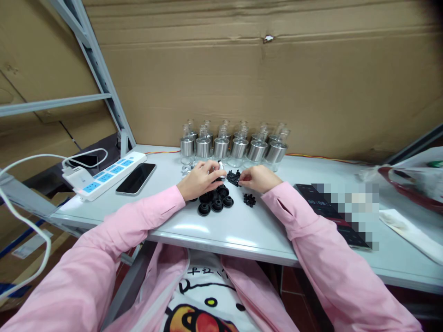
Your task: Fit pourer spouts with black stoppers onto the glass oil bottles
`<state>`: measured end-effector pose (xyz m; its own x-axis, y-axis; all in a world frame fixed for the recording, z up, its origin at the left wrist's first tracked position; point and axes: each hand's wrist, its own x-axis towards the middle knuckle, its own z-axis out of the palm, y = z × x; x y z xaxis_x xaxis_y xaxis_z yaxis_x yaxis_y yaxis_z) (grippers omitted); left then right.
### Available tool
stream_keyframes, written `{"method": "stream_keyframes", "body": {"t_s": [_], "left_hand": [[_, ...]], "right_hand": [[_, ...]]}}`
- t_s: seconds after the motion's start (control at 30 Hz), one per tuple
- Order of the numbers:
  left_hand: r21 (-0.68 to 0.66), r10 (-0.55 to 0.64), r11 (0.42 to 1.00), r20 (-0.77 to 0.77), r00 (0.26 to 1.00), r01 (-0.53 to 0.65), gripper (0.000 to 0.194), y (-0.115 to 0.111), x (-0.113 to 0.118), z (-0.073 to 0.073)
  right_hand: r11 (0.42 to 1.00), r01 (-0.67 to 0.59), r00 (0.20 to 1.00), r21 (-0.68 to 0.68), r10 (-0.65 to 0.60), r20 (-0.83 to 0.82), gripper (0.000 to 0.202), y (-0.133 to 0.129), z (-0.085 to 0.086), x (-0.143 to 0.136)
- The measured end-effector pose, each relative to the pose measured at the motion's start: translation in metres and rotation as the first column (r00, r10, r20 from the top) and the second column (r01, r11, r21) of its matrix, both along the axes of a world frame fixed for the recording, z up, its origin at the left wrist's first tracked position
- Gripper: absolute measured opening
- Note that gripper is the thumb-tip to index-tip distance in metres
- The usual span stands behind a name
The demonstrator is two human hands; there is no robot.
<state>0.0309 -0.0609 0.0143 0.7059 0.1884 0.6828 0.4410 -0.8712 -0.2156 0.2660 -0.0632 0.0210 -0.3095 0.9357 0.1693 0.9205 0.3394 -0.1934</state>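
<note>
Between the thumb and fingers of my left hand is a small white piece with a black tip. My right hand has its fingertips pinched together at the edge of a pile of small black clips; whether a part is in the pinch is too small to make out. Several round black caps lie heaped below my left hand, which hides some of them. A cluster of tiny black knobs lies just below my right hand. Clear plastic pieces show partly behind my left hand.
Glass bottles with metal sleeves stand in two rows behind my hands. Left on the table are a phone and a power strip with a white cable. A dark tablet-like device, partly pixelated, lies right, near a plastic bag.
</note>
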Motion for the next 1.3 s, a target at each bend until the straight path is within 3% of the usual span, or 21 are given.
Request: {"method": "stream_keyframes", "body": {"t_s": [0.23, 0.4, 0.53, 0.67, 0.8, 1.07, 1.3], "left_hand": [[-0.19, -0.063, 0.98, 0.017, 0.998, 0.065, 0.016, 0.0, 0.0, -0.002], [-0.174, -0.079, 0.981, 0.036, 0.996, 0.084, 0.019, -0.002, 0.0, -0.001], [-0.13, -0.051, 0.99, 0.006, 0.999, 0.051, 0.02, -0.002, -0.001, -0.001], [-0.124, -0.056, 0.991, 0.012, 0.998, 0.057, 0.02, -0.001, -0.001, -0.001], [-0.151, -0.08, 0.985, -0.003, 0.997, 0.079, 0.021, -0.003, -0.002, 0.001], [-0.271, -0.12, 0.957, -0.038, 0.992, 0.105, 0.017, -0.01, -0.003, 0.007], [-0.222, -0.176, 0.96, -0.012, 0.984, 0.169, 0.009, -0.011, -0.003, 0.006]], "right_hand": [[0.999, -0.006, 1.0, 0.034, 0.006, -0.005, 0.01, 0.001, -0.007, -0.005], [1.0, -0.003, 0.997, -0.001, 0.003, -0.08, 0.01, 0.0, -0.002, -0.004], [0.999, -0.034, 0.963, -0.038, 0.023, -0.27, 0.01, 0.001, 0.006, 0.0], [0.975, -0.181, 0.811, -0.133, 0.071, -0.581, 0.018, -0.002, 0.013, -0.002], [0.884, -0.42, 0.617, -0.205, 0.112, -0.779, 0.027, -0.01, 0.018, -0.01], [0.762, -0.595, 0.516, -0.253, 0.121, -0.848, 0.032, -0.016, 0.015, -0.017], [0.708, -0.676, 0.407, -0.202, 0.131, -0.904, 0.03, -0.019, 0.016, -0.019]]}}
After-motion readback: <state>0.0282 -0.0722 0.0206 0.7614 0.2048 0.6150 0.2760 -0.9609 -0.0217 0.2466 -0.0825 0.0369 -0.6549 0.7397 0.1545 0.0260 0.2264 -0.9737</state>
